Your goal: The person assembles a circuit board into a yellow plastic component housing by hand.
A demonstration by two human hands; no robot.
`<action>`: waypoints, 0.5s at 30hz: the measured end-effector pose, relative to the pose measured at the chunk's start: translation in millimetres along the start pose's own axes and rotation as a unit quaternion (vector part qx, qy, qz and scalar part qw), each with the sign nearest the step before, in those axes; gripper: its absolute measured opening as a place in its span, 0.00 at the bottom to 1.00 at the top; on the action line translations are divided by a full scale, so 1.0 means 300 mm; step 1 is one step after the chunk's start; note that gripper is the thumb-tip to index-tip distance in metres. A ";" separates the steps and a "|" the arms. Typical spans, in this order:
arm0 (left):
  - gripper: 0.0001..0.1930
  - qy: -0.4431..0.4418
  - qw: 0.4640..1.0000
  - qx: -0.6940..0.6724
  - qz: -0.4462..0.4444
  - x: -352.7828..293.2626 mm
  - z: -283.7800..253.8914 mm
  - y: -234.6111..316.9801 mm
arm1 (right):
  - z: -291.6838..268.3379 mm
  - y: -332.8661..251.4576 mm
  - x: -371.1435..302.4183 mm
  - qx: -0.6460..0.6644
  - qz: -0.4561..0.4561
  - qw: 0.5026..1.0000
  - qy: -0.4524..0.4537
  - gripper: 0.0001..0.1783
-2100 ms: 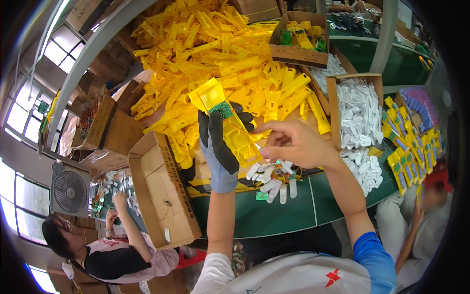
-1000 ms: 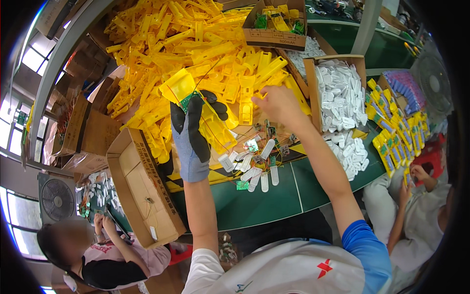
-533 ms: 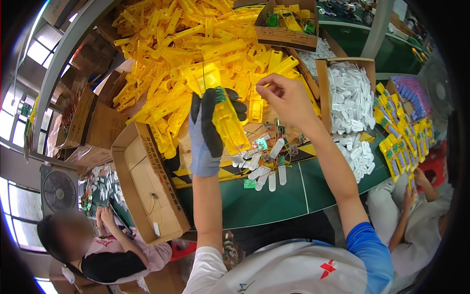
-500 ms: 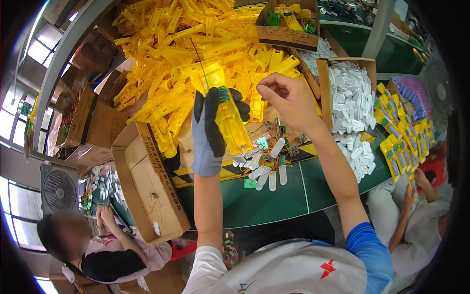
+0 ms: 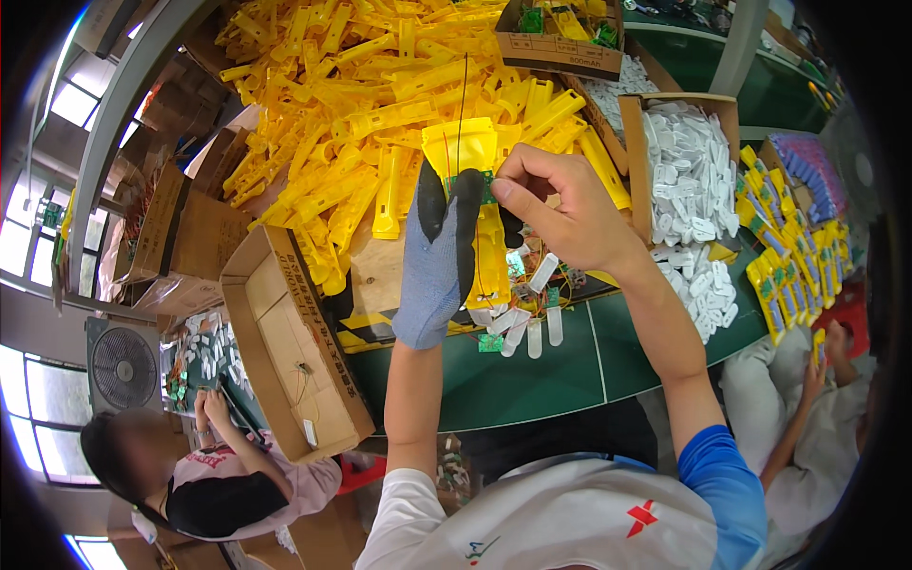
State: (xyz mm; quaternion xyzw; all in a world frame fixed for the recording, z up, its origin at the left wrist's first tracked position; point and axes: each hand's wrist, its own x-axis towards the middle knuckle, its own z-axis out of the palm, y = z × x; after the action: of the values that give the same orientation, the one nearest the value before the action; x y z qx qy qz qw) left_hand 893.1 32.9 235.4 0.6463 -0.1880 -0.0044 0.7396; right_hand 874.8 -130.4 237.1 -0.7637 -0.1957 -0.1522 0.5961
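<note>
My left hand (image 5: 432, 256), in a blue-grey glove with black fingers, grips a yellow plastic housing (image 5: 463, 142) upright over the table's front part. A small green circuit board (image 5: 487, 194) sits in the housing, partly covered by the glove's thumb. A thin black wire and a red one stick up from around the board. My bare right hand (image 5: 565, 209) is at the board's right edge, thumb and forefinger pinched together; what lies between them is too small to make out. Just below it lies a cluster of white plastic pieces (image 5: 535, 337), small boards and wires.
A large heap of yellow housings (image 5: 323, 123) covers the far table. An open cardboard box (image 5: 285, 351) with a few wired parts stands left. On the right are a box of white pieces (image 5: 679, 171) and rows of yellow assemblies (image 5: 793, 266). Co-workers sit on both sides.
My left hand has moved right and turned the housing more upright. My right hand, formerly apart from it, is now at the circuit board's edge.
</note>
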 end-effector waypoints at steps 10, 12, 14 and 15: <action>0.13 0.007 1.000 0.026 -0.015 0.019 -0.026 -0.031 | 0.059 0.064 0.018 0.124 0.039 0.992 0.001 0.12; 0.12 0.006 0.999 -0.005 -0.047 0.015 -0.012 -0.002 | 0.060 0.075 0.017 0.124 0.037 0.992 -0.002 0.12; 0.12 0.006 0.996 -0.036 -0.079 0.012 -0.001 0.009 | 0.060 0.073 0.017 0.126 0.035 0.991 -0.005 0.13; 0.12 0.020 0.998 -0.028 -0.054 0.008 0.006 0.008 | 0.062 0.065 0.013 0.113 0.034 0.993 -0.004 0.13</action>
State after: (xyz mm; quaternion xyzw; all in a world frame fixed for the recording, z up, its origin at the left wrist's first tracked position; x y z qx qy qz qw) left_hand 894.3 31.0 238.7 0.6343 -0.1377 -0.0372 0.7598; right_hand 887.7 -115.9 217.8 -0.6982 -0.1877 -0.1053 0.6828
